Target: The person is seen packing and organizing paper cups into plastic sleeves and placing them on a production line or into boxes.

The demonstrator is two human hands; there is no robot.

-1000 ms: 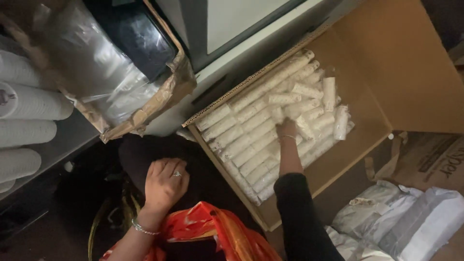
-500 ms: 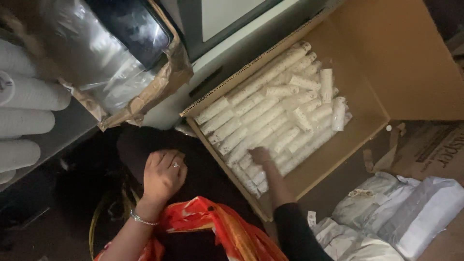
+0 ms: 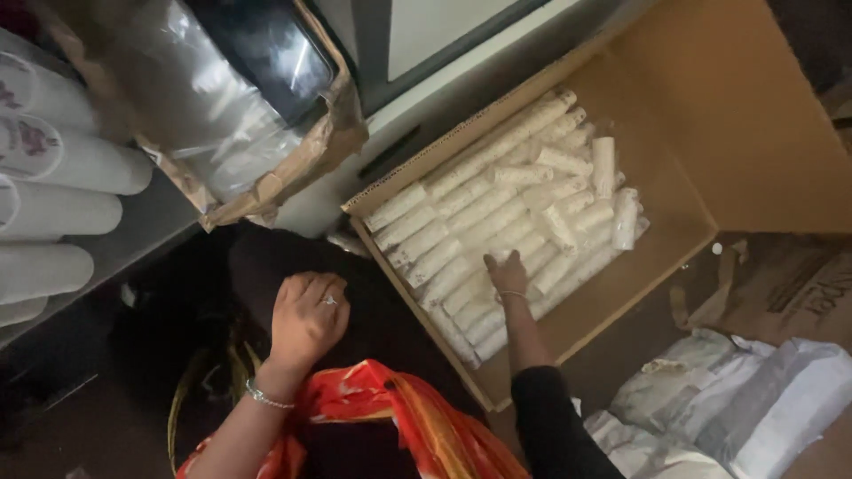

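At the far left, white paper cup stacks (image 3: 62, 191) lie on their sides on a grey shelf (image 3: 155, 226). Beside them sits a torn brown carton lined with clear plastic film (image 3: 222, 115). My left hand (image 3: 306, 319) is curled into a loose fist holding nothing, resting on dark cloth above my orange-red patterned scarf (image 3: 390, 417). My right hand (image 3: 508, 275) reaches into the open brown cardboard box (image 3: 692, 142), fingers pressed down on the rows of white paper cup sleeves (image 3: 497, 222); I cannot tell whether it grips 1. Crumpled white sacks (image 3: 737, 408) lie at the right.
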